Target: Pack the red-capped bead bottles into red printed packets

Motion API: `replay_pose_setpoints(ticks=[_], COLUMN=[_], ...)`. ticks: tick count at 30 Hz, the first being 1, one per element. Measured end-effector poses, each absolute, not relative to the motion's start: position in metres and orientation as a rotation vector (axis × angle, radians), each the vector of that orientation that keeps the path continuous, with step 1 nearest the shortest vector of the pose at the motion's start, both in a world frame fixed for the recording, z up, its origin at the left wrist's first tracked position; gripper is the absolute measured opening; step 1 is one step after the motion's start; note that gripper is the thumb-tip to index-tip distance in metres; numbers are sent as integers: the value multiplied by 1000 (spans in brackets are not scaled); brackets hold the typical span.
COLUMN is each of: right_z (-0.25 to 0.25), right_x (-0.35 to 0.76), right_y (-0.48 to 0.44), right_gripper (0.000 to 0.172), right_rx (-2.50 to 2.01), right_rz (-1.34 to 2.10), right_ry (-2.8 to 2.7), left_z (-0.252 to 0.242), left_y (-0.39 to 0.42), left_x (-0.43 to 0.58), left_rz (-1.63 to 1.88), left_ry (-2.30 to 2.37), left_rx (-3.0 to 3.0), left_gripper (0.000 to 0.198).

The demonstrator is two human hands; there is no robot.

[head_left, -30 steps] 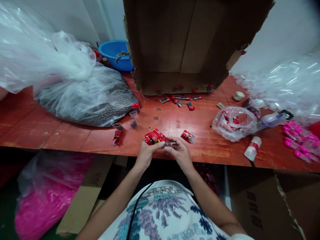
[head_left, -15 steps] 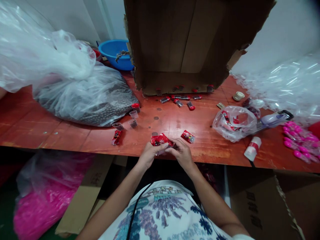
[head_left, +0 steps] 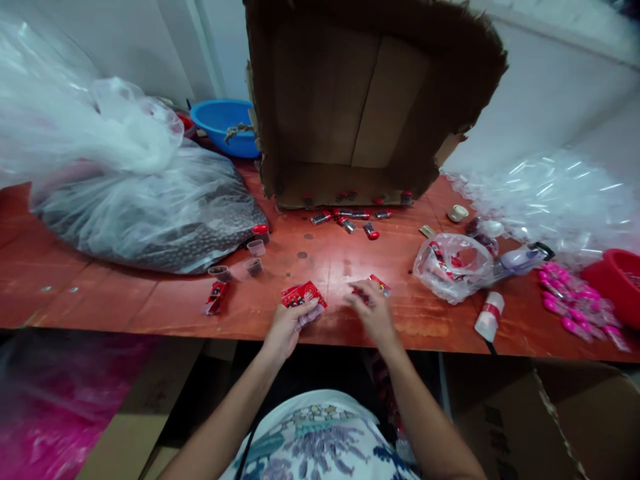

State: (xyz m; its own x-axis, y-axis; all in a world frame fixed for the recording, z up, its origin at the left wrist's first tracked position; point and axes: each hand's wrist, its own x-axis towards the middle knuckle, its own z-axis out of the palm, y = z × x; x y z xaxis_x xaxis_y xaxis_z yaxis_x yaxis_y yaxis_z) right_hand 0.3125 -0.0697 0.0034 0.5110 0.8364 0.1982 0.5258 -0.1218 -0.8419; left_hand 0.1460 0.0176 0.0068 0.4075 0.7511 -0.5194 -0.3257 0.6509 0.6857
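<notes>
Several flat red printed plastic wrappers [head_left: 304, 294], seemingly stacked, are pinched in my left hand [head_left: 287, 323] just above the table's front edge. My right hand [head_left: 373, 310] is apart from it, with slightly blurred fingers curved and spread over the table. Partly under those fingers lies a red wrapped tube packet [head_left: 382, 286]; a bit of red shows between thumb and fingers. Left of my left hand lies another red packet [head_left: 215, 298]. Small clear cups [head_left: 255, 248] stand behind it, one with a red lid [head_left: 260, 229].
A big open cardboard box [head_left: 350, 183] stands at the back, filled small tubes [head_left: 347, 224] before it. Left is a clear bag of dark beads [head_left: 200, 227]. Right are a small bag of red wrappers [head_left: 450, 287], a white roll [head_left: 489, 317] and pink-capped tubes [head_left: 575, 300].
My hands were together on the red wrappers. The right hand has let go and moved right to the wrapped packet, while the left keeps the wrappers. The camera view has tilted and shifted.
</notes>
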Motion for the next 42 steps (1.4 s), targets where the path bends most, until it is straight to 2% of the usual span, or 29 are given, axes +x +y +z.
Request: replay_pose_setpoints(ticks=[4, 12, 14, 15, 17, 22, 28, 30, 32, 35, 42], right_z=[3, 19, 23, 25, 29, 23, 9, 10, 13, 15, 2], right_x=[267, 283, 306, 320, 352, 396, 355, 330, 303, 268, 241], right_y=[-39, 9, 35, 48, 74, 107, 76, 49, 18, -20, -41], right_gripper=[34, 33, 27, 25, 29, 35, 27, 27, 32, 37, 36], right_rx=[-1556, -1443, -1676, -1878, -2026, -2233, -2187, -2051, -1682, -1432, -1401], right_rz=[665, 858, 735, 555, 383, 322, 486, 568, 804, 1026, 1015], right_ry=[-1228, -1640, -1693, -1648, -1534, -1401, -1470, -1469, -1299, -1015, -865], left_z=[8, 4, 2, 2, 3, 12, 17, 15, 13, 10, 8], left_y=[24, 43, 45, 46, 47, 52, 59, 60, 60, 59, 46], left_x=[149, 131, 129, 128, 128, 131, 129, 126, 124, 125, 133], left_rz=[770, 837, 834, 839, 854, 927, 951, 947, 950, 940, 917], left_ry=[872, 936, 957, 972, 997, 971, 1027, 1028, 1016, 1006, 957], left_rx=[524, 498, 477, 465, 445, 325, 116, 75, 50, 36, 107], left_gripper=[27, 27, 22, 20, 17, 13, 13, 12, 11, 10, 9])
